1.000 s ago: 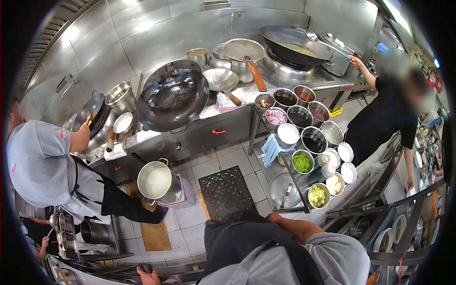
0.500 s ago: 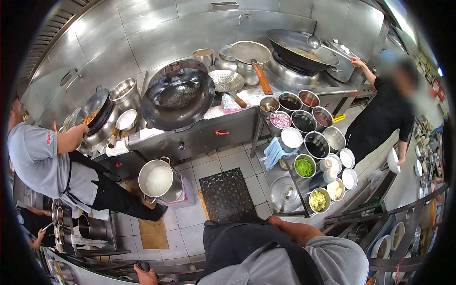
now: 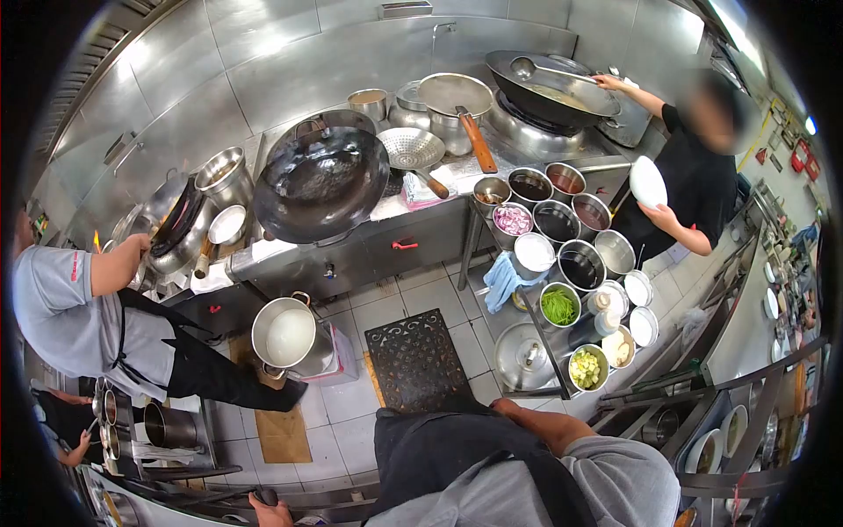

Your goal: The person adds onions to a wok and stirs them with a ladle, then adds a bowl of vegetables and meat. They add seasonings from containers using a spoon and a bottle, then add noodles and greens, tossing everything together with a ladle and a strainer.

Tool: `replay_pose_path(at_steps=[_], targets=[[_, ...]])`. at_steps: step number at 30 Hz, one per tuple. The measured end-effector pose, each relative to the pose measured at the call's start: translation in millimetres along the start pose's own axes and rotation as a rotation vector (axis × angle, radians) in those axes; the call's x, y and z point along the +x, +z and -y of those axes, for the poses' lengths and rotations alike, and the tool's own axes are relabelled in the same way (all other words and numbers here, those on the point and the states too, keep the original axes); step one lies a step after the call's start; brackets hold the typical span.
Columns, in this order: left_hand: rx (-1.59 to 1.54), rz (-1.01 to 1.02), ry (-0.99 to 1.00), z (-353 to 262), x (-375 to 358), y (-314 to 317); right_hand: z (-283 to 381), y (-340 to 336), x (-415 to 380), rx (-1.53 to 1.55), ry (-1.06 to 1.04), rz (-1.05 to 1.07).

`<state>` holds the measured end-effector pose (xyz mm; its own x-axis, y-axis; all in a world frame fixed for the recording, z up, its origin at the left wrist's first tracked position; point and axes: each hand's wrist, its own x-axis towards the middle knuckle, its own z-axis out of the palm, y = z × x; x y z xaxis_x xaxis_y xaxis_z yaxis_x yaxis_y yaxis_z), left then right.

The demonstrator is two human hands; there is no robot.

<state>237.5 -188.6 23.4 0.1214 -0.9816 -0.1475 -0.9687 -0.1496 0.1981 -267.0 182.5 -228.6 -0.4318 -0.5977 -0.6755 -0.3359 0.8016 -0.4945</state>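
At the bottom edge my left hand (image 3: 270,510) is closed around a dark, rounded thing (image 3: 262,496) beside the counter rail; what it is I cannot make out. My right hand (image 3: 504,407) rests against the side of my black apron (image 3: 439,457), its fingers mostly hidden. A black perforated floor mat (image 3: 418,360) lies in front of me. To the right of it stands a rack of metal tubs, among them cut green vegetables (image 3: 559,306), pale chopped vegetables (image 3: 587,369) and sliced onion (image 3: 512,220).
A co-worker (image 3: 70,303) stands at a left burner. Another co-worker (image 3: 702,176) holds a ladle (image 3: 524,68) over a large wok (image 3: 562,105) and a white bowl (image 3: 648,182). An upended wok (image 3: 325,184) leans on the stove. A pot of white liquid (image 3: 288,332) stands on the floor side.
The right co-worker has raised the white bowl toward the stove and shifted the ladle left over the wok. The left co-worker's wok has tilted. My hands stay about where they were.
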Motion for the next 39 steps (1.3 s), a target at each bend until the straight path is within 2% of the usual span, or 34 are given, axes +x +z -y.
replay_pose_path(at_steps=[3,6,9,12,15,18,21,23,25,26,28,31,34,37,39], targets=[[-0.001,-0.051,0.052,6.5,2.9,6.0,-6.3,-1.3,0.1,-0.187,-0.224,0.016],[0.003,-0.098,0.108,11.8,5.3,10.3,-5.5,1.2,4.2,-0.054,-0.117,0.031],[-0.005,-0.035,0.066,15.1,5.7,8.8,-1.6,1.0,4.3,0.002,0.039,0.034],[0.013,-0.046,0.053,15.2,6.7,10.5,-10.5,0.9,5.9,-0.116,-0.168,0.015],[0.015,-0.033,0.047,13.5,6.1,9.2,-13.0,-0.7,5.5,-0.106,-0.209,0.041],[0.049,-0.008,0.000,5.8,2.8,3.1,-28.2,13.1,20.7,-0.151,-0.235,0.062],[-0.023,0.021,-0.026,4.8,4.0,1.3,-16.3,8.8,14.0,-0.190,-0.125,0.053],[-0.069,-0.027,0.072,15.4,8.8,8.9,-19.4,7.6,9.3,-0.167,-0.194,0.009],[-0.052,0.018,0.022,2.7,1.7,-3.1,-31.6,9.5,12.7,-0.149,-0.246,-0.034],[-0.086,-0.019,0.073,7.1,2.8,-0.4,-34.4,11.0,17.3,-0.137,-0.252,-0.066],[-0.045,-0.005,0.025,0.2,-0.5,-6.9,-14.2,-1.6,1.0,-0.024,-0.133,-0.002],[-0.023,0.037,-0.032,-3.6,-0.3,-11.6,-22.9,-10.9,-1.4,-0.147,-0.607,-0.057],[-0.014,0.032,-0.047,-2.9,1.1,-11.7,-26.9,-6.5,0.6,0.297,-0.337,-0.002],[-0.011,0.045,-0.061,-5.4,-0.3,-14.0,-34.9,-7.5,5.9,0.029,-0.449,-0.019],[0.000,0.035,-0.057,-4.5,1.1,-11.9,-50.9,2.9,21.7,0.060,-0.462,-0.048]])
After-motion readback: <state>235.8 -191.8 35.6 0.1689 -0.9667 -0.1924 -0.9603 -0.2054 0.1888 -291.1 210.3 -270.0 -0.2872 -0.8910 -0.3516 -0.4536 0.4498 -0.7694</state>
